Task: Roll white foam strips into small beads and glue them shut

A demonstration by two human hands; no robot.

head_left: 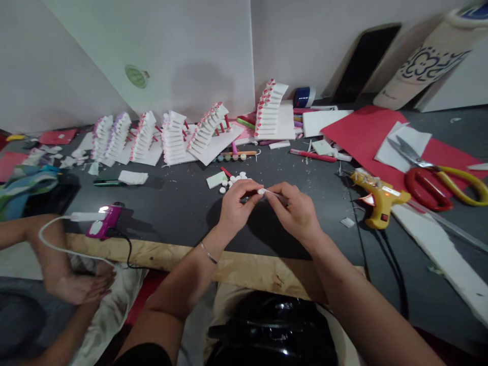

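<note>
Over the dark tabletop, my left hand (pixel 237 207) pinches a small white round piece (pixel 261 191) between thumb and fingers. My right hand (pixel 296 211) is closed on a thin white strip (pixel 270 192), whose tip meets the round piece or lies very near it. Just beyond my left hand is a loose heap of white discs (pixel 239 177), beside a pale green card (pixel 217 180) and a red stick. What the right palm covers is hidden.
Along the wall stand several small white stair-like models (pixel 173 140). To the right lie a yellow glue gun (pixel 381 198), scissors (pixel 423 161) and red paper (pixel 354 129). A phone (pixel 366 61) and bottle (pixel 423 61) lean behind. A purple socket block (pixel 104 222) sits near another person's hands (pixel 82 284).
</note>
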